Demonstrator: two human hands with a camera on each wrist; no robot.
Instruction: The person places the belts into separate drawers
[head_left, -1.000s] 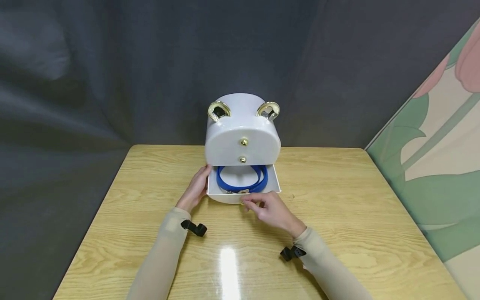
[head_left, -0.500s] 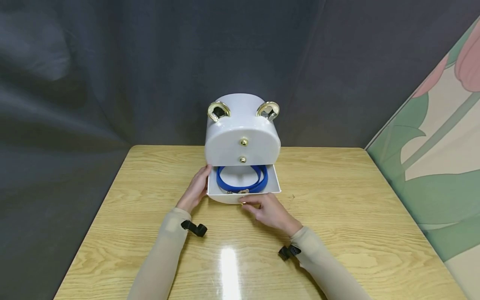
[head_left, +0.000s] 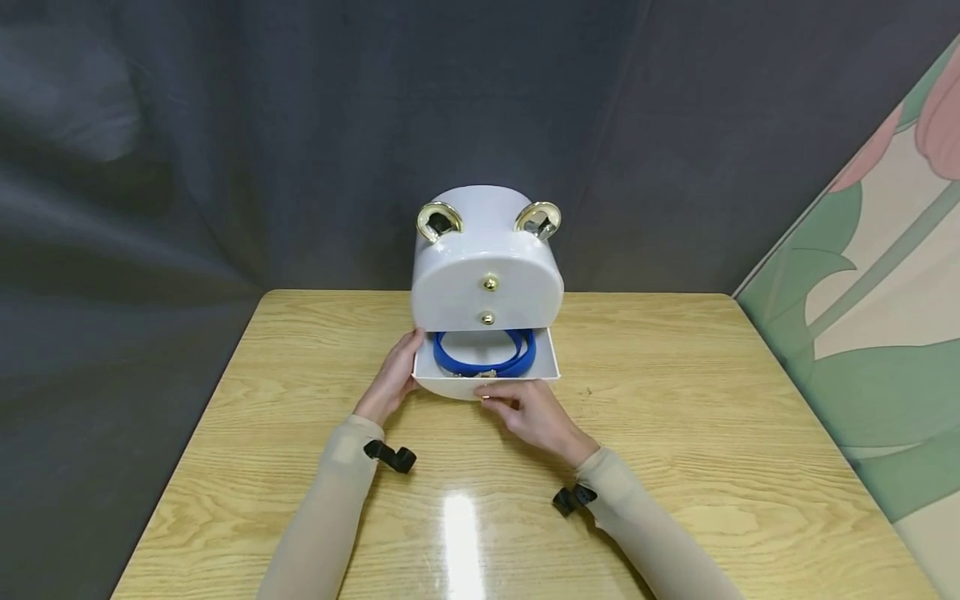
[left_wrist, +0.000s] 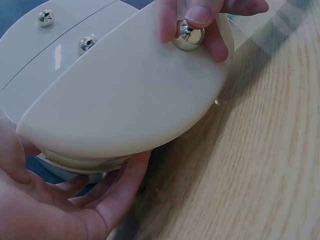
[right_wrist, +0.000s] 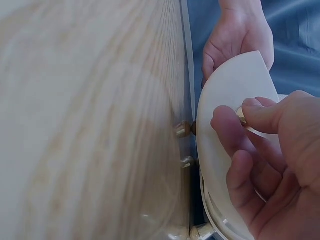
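A white storage box (head_left: 450, 292) with gold-rimmed ears stands at the back middle of the table in the head view. Its bottom drawer (head_left: 442, 387) is pulled out, and a coiled blue strap (head_left: 444, 360) with metal fittings lies inside. My right hand (head_left: 536, 414) pinches the gold drawer knob (left_wrist: 194, 42) between thumb and fingers, seen closely in both wrist views. At the box's left side, my left hand (head_left: 393, 375) grips the lower body beside the drawer. Its fingers (left_wrist: 125, 187) curl underneath in the left wrist view.
The wooden table (head_left: 675, 433) extends to both sides and in front of the box. Behind it hangs a dark curtain (head_left: 337, 150). A flower-patterned panel (head_left: 885, 333) slants along the right. Small gold feet (right_wrist: 184, 129) show under the box.
The drawer has slid slightly inward, away from me, with my right hand moving along on its knob. My right fingers have closed more firmly on the knob. My left hand stays in place.
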